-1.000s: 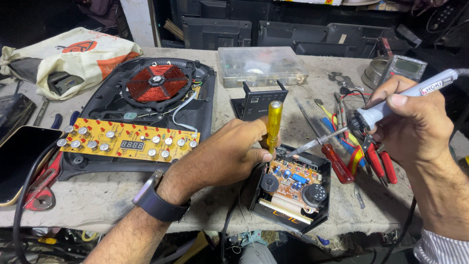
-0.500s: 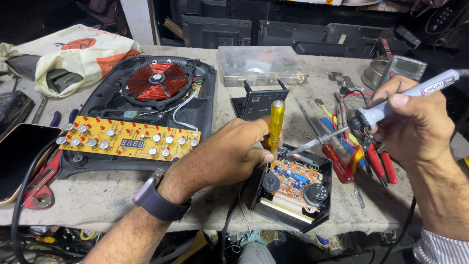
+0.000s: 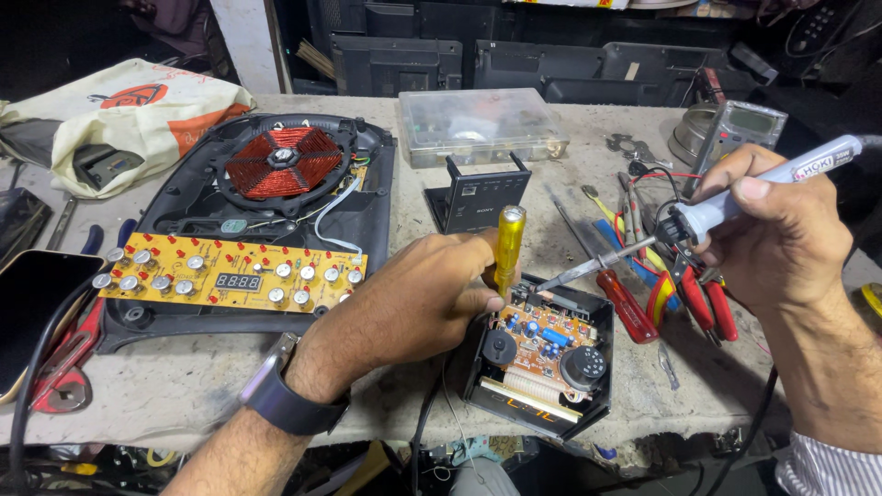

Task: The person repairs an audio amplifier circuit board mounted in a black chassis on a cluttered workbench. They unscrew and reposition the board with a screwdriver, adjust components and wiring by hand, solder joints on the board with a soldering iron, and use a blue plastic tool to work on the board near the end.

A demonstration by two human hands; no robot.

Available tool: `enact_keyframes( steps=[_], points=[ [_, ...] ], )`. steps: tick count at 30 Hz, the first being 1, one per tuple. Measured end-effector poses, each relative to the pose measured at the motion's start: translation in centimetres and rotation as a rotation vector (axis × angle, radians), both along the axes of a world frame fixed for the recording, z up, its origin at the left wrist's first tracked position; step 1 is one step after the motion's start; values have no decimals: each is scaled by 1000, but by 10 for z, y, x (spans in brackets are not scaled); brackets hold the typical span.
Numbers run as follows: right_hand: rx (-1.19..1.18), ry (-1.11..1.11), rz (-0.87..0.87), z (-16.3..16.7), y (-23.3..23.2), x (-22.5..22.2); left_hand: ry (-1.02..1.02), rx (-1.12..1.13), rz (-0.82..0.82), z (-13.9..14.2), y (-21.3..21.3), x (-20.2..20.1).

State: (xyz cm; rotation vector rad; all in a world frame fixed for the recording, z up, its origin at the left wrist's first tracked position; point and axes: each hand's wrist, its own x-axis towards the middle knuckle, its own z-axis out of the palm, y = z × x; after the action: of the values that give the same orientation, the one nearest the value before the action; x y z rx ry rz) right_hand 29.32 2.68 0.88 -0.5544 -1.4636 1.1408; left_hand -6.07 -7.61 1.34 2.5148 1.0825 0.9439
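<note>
down at lower centre, the small orange circuit board (image 3: 544, 347) sits exposed in its open black plastic case (image 3: 599, 317). the right hand (image 3: 781, 234) is wrapped firmly around a grey soldering iron (image 3: 707, 213), tip at the board's upper edge; the left hand (image 3: 418, 298) pinches a yellow-handled screwdriver (image 3: 508, 248) upright beside it. soldering looks underway, case unclosed. the clear plastic lidded box (image 3: 482, 124), upper centre, holds small parts i can't make out.

Our left hand (image 3: 418, 303) is bare, and so is the forearm behind it. On that wrist we wear a watch (image 3: 280, 390) with a broad dark strap (navy or black, hard to tell in this light) and a slim metal case at its upper edge. Our right hand (image 3: 781, 243) is bare too; near the elbow, a cuff of white shirt sleeve (image 3: 827, 464) with thin dark stripes begins.
</note>
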Motion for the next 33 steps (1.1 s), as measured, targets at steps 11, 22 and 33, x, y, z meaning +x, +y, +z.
enact_keyframes(
  steps=[11, 22, 33],
  points=[
    [27, -65, -40, 9, -16, -13, -2, 24, 30, -4, -9, 1],
    [292, 208, -424, 4, -44, 66, -284, -124, 142, 29, 0, 22],
    [391, -60, -818, -102, -55, 45, 560, -46, 261, 37, 122, 116]
  ],
)
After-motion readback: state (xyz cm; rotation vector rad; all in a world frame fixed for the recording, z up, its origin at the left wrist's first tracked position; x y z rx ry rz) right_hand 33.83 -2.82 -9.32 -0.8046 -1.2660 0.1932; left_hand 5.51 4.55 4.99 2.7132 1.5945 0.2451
